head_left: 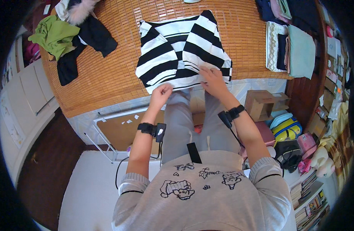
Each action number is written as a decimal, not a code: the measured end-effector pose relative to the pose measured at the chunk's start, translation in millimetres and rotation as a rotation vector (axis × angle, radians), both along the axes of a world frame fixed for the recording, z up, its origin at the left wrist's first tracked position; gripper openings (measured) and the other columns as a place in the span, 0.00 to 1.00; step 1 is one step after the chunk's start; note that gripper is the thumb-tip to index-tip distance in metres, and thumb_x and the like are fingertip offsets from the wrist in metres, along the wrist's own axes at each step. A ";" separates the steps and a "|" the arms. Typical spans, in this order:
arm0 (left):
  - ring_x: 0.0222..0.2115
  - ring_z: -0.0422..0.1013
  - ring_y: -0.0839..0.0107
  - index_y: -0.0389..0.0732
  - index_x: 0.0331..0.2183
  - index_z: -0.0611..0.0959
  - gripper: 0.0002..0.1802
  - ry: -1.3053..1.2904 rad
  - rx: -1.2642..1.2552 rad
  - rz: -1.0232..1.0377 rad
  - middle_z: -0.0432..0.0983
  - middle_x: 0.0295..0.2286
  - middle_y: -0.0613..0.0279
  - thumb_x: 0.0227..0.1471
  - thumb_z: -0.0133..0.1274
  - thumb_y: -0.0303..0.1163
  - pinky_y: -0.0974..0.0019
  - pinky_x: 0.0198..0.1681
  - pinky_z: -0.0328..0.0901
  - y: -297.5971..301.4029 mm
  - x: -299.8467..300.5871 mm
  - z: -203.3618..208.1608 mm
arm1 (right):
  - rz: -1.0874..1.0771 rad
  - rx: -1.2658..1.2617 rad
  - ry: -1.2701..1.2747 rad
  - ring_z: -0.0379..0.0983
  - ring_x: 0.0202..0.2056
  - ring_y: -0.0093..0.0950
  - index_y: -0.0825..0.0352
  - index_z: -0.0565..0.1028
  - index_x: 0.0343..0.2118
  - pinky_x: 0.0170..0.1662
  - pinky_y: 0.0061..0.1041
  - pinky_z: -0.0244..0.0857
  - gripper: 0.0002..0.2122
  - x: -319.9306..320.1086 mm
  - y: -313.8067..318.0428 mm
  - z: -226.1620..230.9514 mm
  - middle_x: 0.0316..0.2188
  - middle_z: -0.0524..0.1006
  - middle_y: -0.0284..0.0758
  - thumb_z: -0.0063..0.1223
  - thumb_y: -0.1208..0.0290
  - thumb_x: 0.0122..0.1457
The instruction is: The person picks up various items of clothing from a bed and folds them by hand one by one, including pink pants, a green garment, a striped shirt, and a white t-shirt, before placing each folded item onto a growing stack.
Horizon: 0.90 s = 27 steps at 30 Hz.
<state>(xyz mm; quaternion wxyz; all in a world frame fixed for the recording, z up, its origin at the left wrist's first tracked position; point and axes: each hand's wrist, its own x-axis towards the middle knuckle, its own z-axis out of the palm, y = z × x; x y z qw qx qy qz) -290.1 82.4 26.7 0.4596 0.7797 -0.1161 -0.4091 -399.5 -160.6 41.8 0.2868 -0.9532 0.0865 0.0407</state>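
Observation:
A black-and-white striped shirt [202, 42] lies spread on the woven bamboo mat, both sleeves folded inward over its body. My left hand [160, 95] is at the near left hem, fingers curled closed on the cloth edge. My right hand [215, 82] rests on the near right part of the shirt, by a sleeve's cuff. Its fingers are stretched over the fabric, with the thumb held apart from them. Black straps with small devices circle both wrists.
A loose heap with a green garment [55, 34] and black clothes [100, 36] sits at the far left. Folded clothes [302, 52] are stacked at the right. Below the mat's edge [123, 94] stand a white-framed board [115, 133] and a cardboard box [257, 106].

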 end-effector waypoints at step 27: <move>0.19 0.61 0.80 0.40 0.19 0.74 0.10 0.552 0.006 0.626 0.67 0.17 0.69 0.45 0.52 0.34 0.76 0.23 0.55 78.6 8.8 5.5 | -1.502 1.297 -0.082 0.67 0.29 0.20 0.62 0.69 0.30 0.32 0.18 0.63 0.07 -84.8 -16.1 -26.7 0.26 0.71 0.27 0.54 0.74 0.48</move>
